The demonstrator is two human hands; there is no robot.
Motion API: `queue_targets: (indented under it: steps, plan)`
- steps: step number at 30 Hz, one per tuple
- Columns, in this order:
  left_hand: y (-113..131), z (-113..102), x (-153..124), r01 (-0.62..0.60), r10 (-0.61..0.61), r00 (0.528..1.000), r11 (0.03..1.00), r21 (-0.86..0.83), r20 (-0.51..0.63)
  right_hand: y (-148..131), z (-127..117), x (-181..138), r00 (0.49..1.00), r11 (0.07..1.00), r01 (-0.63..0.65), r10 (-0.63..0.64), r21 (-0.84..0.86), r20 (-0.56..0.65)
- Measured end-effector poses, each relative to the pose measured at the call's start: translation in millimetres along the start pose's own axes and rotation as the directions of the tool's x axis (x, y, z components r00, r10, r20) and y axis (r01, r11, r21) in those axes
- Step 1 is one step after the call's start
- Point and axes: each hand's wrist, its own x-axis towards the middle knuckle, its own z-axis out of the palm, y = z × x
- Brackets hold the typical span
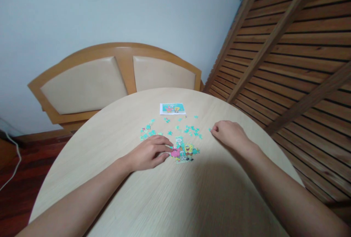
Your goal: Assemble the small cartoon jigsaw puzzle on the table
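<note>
A partly joined jigsaw puzzle (181, 152) lies flat on the round table, showing a pink, a pale green and a yellow cartoon figure. At its left edge rests my left hand (151, 152), fingers stretched out and apart, the fingertips at the pink figure. My right hand (229, 132) is closed in a pinch, off to the right of the puzzle. A small teal puzzle piece (210, 129) shows at its fingertips, mostly hidden by them. Loose teal pieces (193, 131) lie scattered above the puzzle, and another cluster of pieces (148, 133) sits beyond my left hand.
A picture card (172, 109) with the same cartoon figures lies behind the loose pieces. The pale wooden table (115, 120) has a curved far edge. Past it stand a padded wooden headboard (126, 50) and, to the right, a slatted wooden panel (287, 58).
</note>
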Motion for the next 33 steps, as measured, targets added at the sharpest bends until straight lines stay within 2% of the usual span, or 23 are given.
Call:
queue_targets:
  steps: [2, 4, 7, 9, 11, 14, 27, 30, 33]
  plan:
    - [0, 0, -1, 0.007, -0.007, 1.000, 1.000, 0.006, 0.012, 5, -1, -5, 0.997, 0.994, 0.024, -0.032, 0.103, 0.071]
    - [0, 0, -1, 0.012, -0.012, 1.000, 1.000, 0.005, 0.028, 7, -3, -8, 0.982, 0.966, 0.081, -0.119, 0.245, 0.145]
    - [1, 0, -1, 0.016, -0.016, 0.999, 1.000, -0.003, 0.042, 4, -5, -13, 0.934, 0.894, 0.163, -0.276, 0.418, 0.228]
    - [0, 0, -1, 0.021, -0.021, 0.999, 1.000, -0.002, 0.050, 0, -7, -17, 0.900, 0.850, 0.212, -0.363, 0.483, 0.243]
    - [-1, 0, -2, 0.009, -0.009, 0.999, 1.000, 0.004, 0.049, -4, -9, -21, 0.888, 0.827, 0.272, -0.413, 0.493, 0.202]
    - [-2, 1, -2, -0.021, 0.021, 0.999, 1.000, 0.007, 0.038, -8, -10, -24, 0.889, 0.832, 0.331, -0.433, 0.446, 0.149]
    - [-2, 1, -3, -0.028, 0.028, 0.998, 1.000, -0.007, 0.056, -9, -2, -25, 0.876, 0.828, 0.374, -0.463, 0.417, 0.134]
    - [-1, 1, -2, -0.027, 0.028, 0.998, 1.000, -0.006, 0.062, -14, -3, -25, 0.860, 0.771, 0.348, -0.489, 0.533, 0.147]
    - [-1, 1, -1, -0.034, 0.034, 0.997, 0.999, -0.004, 0.069, -25, -1, -24, 0.861, 0.648, 0.331, -0.506, 0.686, 0.062]
